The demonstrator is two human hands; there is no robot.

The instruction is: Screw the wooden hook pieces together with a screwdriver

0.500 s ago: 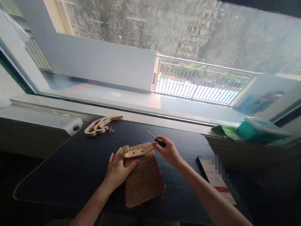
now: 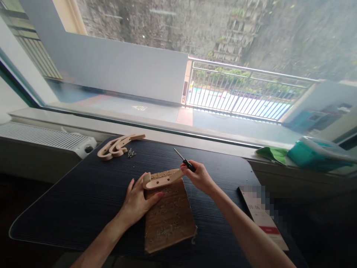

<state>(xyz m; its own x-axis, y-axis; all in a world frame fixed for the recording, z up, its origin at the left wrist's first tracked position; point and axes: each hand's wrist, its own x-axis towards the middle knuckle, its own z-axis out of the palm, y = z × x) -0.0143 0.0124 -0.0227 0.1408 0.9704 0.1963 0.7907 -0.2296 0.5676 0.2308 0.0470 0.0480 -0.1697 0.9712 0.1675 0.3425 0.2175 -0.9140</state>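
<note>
A curved wooden hook with two visible screw holes lies across the far end of a worn wooden board. My left hand is wrapped about the hook's left end and the board's left edge, its thumb flat on the board. In my closed right hand is a screwdriver with a black handle, its bare tip pointing up and left, away from the hook. The right fingers also touch the hook's right end. More curved wooden hooks and several screws lie at the back left.
A dark table stands against the window sill. A phone with a timer on its screen rests to the right. On the sill are a green cloth and a teal container. A white radiator is at the left.
The camera view has shifted slightly and sharpened. Both hands, the hook, the board and the screwdriver keep nearly the same arrangement.
</note>
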